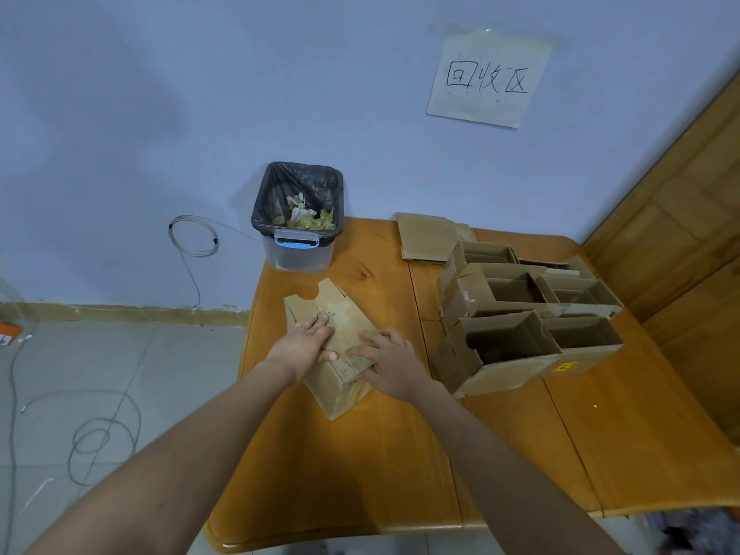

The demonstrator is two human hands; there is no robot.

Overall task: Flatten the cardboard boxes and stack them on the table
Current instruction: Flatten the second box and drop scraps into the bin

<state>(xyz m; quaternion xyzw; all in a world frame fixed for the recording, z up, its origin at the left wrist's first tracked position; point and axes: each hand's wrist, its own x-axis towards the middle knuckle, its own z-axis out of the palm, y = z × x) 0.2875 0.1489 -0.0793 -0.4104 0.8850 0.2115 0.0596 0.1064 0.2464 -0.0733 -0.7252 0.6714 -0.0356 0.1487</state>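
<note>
Both palms are down on one cardboard box (332,346) at the centre of the frame, and it lies nearly collapsed on the wooden worktop (384,454). The left hand (304,346) spreads its fingers (320,326) flat across the upper panel, while the right hand (390,364) presses the lower edge, fingers apart and gripping nothing. That is weight, not grasp: squeezing the folds so the box stays flat. Right of centre, the open boxes (528,318) wait upright in a cluster, within easy reach. Above them a flattened piece (430,238) lies by the wall, likely the stack's start. A lined bin (298,218) sits at the worktop's far corner.
</note>
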